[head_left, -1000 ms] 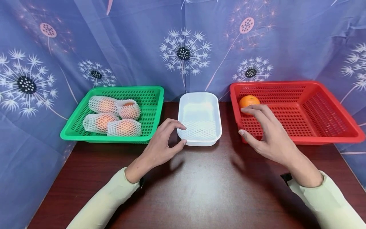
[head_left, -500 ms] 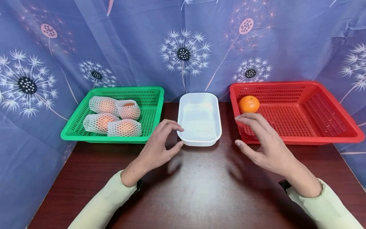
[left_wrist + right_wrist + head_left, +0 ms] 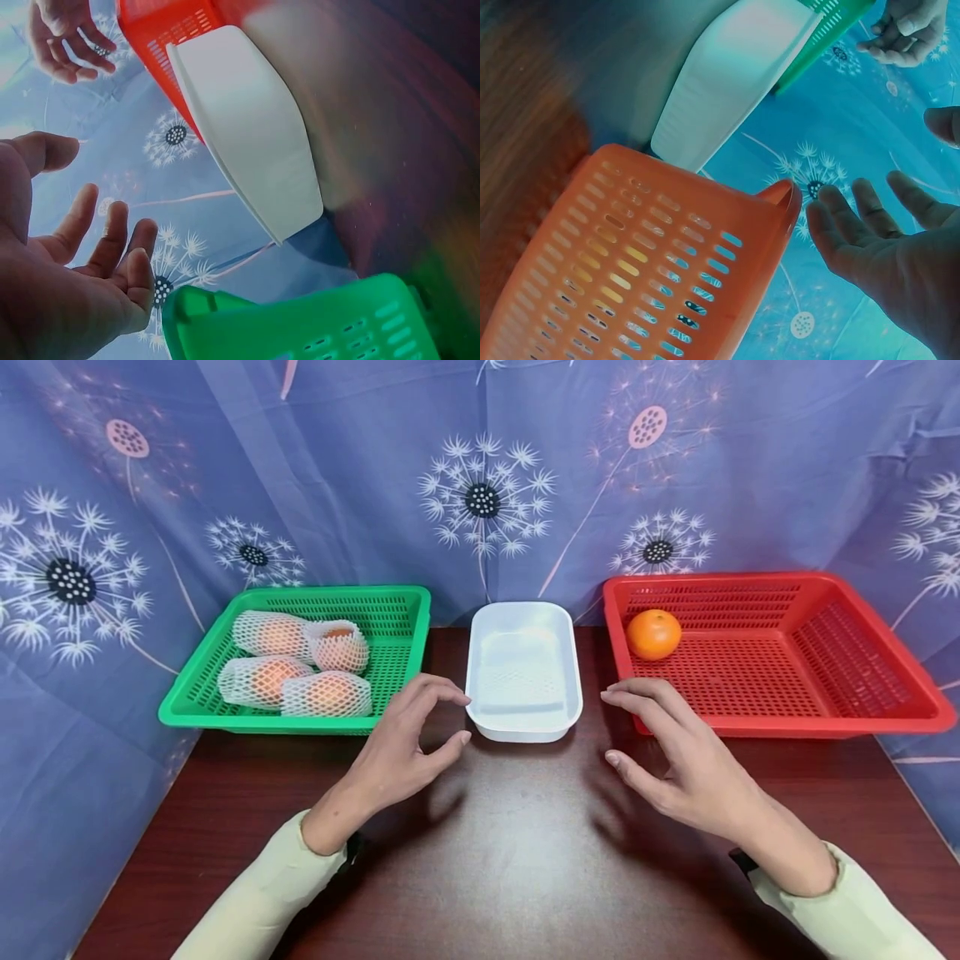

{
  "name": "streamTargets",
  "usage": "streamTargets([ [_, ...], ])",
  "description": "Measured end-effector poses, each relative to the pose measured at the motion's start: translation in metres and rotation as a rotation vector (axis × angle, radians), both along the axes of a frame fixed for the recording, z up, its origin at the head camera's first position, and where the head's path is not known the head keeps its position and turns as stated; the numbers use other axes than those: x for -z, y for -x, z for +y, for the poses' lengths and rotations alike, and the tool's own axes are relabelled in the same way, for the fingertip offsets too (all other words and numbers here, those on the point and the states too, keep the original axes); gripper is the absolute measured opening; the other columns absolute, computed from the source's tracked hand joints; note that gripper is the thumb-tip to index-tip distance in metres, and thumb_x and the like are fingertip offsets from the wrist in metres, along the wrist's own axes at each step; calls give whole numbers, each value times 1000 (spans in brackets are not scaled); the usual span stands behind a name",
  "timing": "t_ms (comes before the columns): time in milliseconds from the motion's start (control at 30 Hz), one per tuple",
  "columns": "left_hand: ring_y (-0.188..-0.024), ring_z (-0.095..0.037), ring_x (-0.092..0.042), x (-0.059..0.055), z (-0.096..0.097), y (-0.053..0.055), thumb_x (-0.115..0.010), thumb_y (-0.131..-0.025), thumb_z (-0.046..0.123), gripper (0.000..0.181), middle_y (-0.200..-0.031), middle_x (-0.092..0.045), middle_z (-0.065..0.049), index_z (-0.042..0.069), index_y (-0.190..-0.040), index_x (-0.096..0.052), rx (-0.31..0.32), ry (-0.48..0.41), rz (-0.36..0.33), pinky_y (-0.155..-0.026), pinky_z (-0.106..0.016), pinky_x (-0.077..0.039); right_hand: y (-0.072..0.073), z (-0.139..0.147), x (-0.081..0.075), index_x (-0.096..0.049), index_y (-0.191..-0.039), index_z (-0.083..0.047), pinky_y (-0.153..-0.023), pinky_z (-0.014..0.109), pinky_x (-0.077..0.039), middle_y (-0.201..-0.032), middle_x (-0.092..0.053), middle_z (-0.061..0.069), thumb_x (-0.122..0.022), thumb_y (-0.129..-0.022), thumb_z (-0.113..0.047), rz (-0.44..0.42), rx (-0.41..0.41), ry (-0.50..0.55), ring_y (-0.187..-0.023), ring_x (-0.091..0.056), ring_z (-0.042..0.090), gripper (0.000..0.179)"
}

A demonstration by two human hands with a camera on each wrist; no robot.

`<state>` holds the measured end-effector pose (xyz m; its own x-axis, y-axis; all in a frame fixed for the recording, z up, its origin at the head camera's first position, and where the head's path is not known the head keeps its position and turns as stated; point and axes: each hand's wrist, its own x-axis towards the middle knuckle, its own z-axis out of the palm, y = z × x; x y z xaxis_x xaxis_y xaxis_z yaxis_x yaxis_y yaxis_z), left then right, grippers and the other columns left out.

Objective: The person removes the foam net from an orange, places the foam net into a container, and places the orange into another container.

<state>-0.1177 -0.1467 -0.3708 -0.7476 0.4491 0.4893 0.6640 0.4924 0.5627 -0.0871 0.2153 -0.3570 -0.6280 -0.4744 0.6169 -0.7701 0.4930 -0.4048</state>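
Note:
A white plastic tray (image 3: 525,727) stands between the two baskets, with a faint mesh-like texture on its floor. My left hand (image 3: 401,752) hovers just left of its front end, fingers loosely curved and nothing between them. On the other side, my right hand (image 3: 690,760) hangs in front of the left corner of a red basket (image 3: 825,727), thumb and fingers apart and holding nothing. A bare orange (image 3: 654,635) lies in that basket's back left corner. The left wrist view shows the left palm (image 3: 67,300) facing the tray's side wall (image 3: 247,127) from a short distance.
A green basket (image 3: 408,693) at the left holds several orange-red fruits (image 3: 326,693) in white foam nets. Both baskets and the tray stand at the back of the dark wooden table (image 3: 525,860), against a blue dandelion-print curtain (image 3: 360,468).
Both hands have drawn back toward the person; the left also moved left, away from the tray. The right hand has come away from the orange, which stays in the red basket.

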Motion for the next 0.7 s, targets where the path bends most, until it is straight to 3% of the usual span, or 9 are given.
streamTargets([
  [267,-123,-17,-56,-5,-10,-1,-79,-94,16,33,-128,-61,1,13,-124,-66,-33,-9,1,-107,-40,-44,-6,-4,4,-62,-141,-3,-113,19,-35,-140,-58,15,-64,-103,-38,5,-38,-12,-124,-56,25,52],
  [567,-123,-18,-55,-13,-22,0,-78,-96,18,33,-129,-60,0,15,-127,-66,-73,10,-54,-102,-48,-47,-9,-1,10,-63,-140,-7,-111,16,-35,-138,-59,14,-75,-91,-20,-35,-48,-52,-124,-56,21,52],
  [700,-123,-20,-56,-17,-28,1,-78,-96,19,34,-130,-60,0,16,-128,-66,-105,32,-62,-101,-48,-48,-10,0,12,-63,-140,-8,-112,17,-34,-140,-58,12,-74,-90,-20,-36,-57,-77,-126,-55,20,52],
])
